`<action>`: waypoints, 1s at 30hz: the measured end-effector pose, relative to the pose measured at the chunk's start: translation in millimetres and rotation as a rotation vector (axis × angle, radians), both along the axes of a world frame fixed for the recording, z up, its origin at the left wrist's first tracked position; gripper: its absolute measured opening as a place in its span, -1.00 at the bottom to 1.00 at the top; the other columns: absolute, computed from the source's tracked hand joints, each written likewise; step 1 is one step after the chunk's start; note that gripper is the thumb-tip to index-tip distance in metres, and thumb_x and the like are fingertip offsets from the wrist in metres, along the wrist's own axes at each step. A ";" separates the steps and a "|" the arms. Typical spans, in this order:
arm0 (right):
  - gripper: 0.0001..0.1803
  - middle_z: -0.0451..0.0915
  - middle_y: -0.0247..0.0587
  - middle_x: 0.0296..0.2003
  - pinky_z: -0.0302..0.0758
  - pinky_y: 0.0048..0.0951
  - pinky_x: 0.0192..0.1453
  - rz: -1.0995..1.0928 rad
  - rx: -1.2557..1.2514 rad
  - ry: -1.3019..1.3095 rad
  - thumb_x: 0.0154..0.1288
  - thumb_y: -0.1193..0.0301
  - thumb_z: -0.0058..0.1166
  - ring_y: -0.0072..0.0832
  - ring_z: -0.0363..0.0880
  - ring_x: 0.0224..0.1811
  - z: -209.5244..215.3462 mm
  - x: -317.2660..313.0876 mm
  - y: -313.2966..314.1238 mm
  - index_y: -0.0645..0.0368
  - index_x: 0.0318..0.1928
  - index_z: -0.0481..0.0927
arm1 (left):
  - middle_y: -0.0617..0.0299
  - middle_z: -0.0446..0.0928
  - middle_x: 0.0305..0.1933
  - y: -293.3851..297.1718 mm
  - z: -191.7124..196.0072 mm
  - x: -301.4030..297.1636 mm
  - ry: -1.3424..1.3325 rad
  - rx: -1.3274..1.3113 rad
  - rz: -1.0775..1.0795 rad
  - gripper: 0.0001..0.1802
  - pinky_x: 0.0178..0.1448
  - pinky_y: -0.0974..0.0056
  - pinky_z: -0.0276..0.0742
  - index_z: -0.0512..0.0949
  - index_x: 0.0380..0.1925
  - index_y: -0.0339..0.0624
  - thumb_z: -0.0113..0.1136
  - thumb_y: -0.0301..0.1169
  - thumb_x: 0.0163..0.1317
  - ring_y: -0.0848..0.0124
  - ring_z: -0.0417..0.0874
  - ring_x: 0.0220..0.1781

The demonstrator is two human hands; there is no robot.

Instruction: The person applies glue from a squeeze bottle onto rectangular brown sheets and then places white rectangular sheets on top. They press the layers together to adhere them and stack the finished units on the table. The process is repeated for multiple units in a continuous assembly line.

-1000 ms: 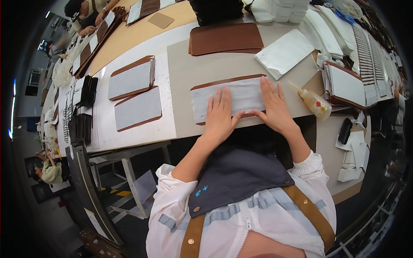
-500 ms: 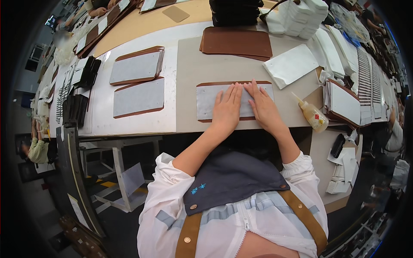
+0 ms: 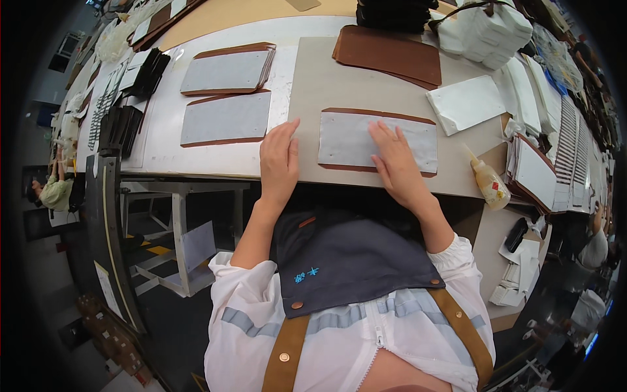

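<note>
Right grip [image 3: 397,159] is unclenched, fingers spread on the grey-and-brown panel [image 3: 343,138] beneath it, seemingly steadying it on the desk [image 3: 307,85]. Left grip [image 3: 279,159], relaxed and holding nothing, hangs left of that panel. Beyond it sit similar panels [image 3: 225,117], probably kept aside. Right of the right grip, likely for easy reach, is a bottle [image 3: 483,176]; its label shows a red patch, print too small to read.

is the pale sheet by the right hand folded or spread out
Spread out: the pale sheet lies flat over the brown panel, which shows as strips along both long edges.
</note>
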State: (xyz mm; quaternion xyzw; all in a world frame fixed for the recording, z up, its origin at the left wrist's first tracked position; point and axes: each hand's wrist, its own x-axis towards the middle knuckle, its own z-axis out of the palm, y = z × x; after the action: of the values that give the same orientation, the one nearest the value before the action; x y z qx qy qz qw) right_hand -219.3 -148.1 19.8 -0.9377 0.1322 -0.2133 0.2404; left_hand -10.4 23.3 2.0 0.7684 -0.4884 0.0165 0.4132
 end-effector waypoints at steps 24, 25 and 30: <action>-0.64 0.52 -0.13 0.31 0.29 -0.09 0.55 0.235 0.045 0.048 0.42 0.49 0.12 -0.17 0.40 0.44 -18.4 22.6 17.2 0.25 0.19 0.58 | 0.15 0.46 0.06 22.1 -11.8 -25.9 -0.195 0.156 -0.126 -0.56 0.30 0.04 0.34 0.67 0.10 0.12 0.29 -0.49 0.20 0.14 0.44 0.17; -0.64 0.52 -0.13 0.32 0.29 -0.09 0.55 0.233 0.049 0.044 0.42 0.50 0.12 -0.17 0.40 0.44 -18.7 23.0 17.3 0.25 0.19 0.58 | 0.15 0.45 0.07 22.9 -11.7 -25.2 -0.198 0.164 -0.132 -0.56 0.30 0.04 0.34 0.67 0.11 0.12 0.30 -0.48 0.20 0.14 0.43 0.18; -0.62 0.52 -0.12 0.31 0.30 -0.09 0.54 0.211 0.056 0.018 0.39 0.55 0.12 -0.15 0.40 0.44 -21.0 21.9 19.4 0.25 0.20 0.57 | 0.14 0.44 0.09 24.9 -6.8 -24.1 -0.223 0.203 -0.176 -0.55 0.33 0.04 0.33 0.67 0.11 0.12 0.34 -0.43 0.18 0.13 0.41 0.22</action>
State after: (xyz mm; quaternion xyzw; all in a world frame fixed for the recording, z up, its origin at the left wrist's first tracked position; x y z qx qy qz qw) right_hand -197.4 -128.7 -1.2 -0.9411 0.0406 -0.1748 0.2865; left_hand -34.5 48.2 -4.8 0.7538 -0.5958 0.0156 0.2766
